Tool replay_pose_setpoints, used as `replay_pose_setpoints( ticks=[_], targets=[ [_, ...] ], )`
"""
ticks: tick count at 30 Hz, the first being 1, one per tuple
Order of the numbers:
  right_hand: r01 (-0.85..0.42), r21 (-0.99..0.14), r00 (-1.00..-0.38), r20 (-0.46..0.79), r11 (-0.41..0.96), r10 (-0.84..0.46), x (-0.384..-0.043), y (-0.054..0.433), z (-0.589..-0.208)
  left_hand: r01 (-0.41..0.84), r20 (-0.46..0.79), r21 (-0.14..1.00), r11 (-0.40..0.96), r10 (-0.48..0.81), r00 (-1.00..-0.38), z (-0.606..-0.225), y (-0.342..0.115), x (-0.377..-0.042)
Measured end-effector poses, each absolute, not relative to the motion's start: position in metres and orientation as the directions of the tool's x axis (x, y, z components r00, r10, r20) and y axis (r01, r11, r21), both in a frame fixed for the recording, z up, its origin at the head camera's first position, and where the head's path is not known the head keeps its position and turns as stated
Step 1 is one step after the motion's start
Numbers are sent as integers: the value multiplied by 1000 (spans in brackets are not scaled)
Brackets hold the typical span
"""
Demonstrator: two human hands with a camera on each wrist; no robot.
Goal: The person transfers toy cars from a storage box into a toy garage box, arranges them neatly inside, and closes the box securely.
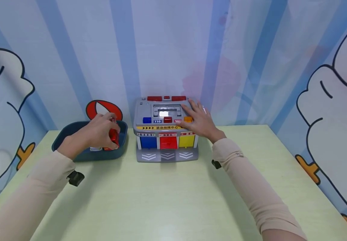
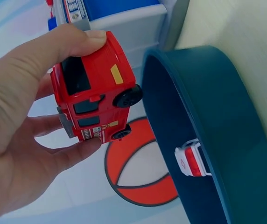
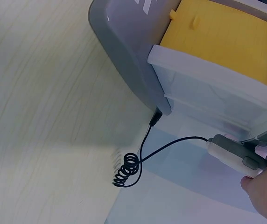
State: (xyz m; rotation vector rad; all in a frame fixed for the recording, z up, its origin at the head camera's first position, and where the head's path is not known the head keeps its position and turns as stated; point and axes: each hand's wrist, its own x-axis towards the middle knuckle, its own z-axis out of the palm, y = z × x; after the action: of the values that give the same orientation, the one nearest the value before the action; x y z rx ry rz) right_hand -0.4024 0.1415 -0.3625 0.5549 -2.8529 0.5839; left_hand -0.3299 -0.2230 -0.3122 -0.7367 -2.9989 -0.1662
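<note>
My left hand [image 1: 96, 132] grips a red toy fire truck [image 2: 98, 95] over the dark teal basin [image 1: 122, 152]. In the left wrist view the truck is tilted, its wheels facing the basin's rim. A small white and red toy piece [image 2: 191, 160] shows inside the basin. My right hand [image 1: 201, 121] rests with spread fingers on the right end of the grey toy rescue station's roof [image 1: 143, 112]. In the right wrist view only part of that hand shows, beside a white and grey handset [image 3: 236, 155] on a coiled black cord [image 3: 129, 163].
Blue [image 1: 148, 142], red [image 1: 168, 143] and yellow [image 1: 187, 141] doors line the station's front, above a grey ramp [image 1: 167, 156]. The pale table [image 1: 173, 197] ends at a striped cloth backdrop [image 1: 167, 50] behind the station and basin.
</note>
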Motion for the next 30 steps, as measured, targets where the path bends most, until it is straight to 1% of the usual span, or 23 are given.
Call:
replay_pose_setpoints(
  ticks=[5,12,30],
  targets=[
    [-393,-343,-914,250,853,-320,-403,141,-363,454,69,77,887,450,-890,-310,-215,-318],
    [-388,-348,-917,243,854,-317,-402,141,-362,488,71,75,870,483,-873,-308,-203,-303],
    [-395,-340,-913,247,854,-324,-403,142,-363,526,9,139,839,530,-848,-325,-166,-271]
  ],
)
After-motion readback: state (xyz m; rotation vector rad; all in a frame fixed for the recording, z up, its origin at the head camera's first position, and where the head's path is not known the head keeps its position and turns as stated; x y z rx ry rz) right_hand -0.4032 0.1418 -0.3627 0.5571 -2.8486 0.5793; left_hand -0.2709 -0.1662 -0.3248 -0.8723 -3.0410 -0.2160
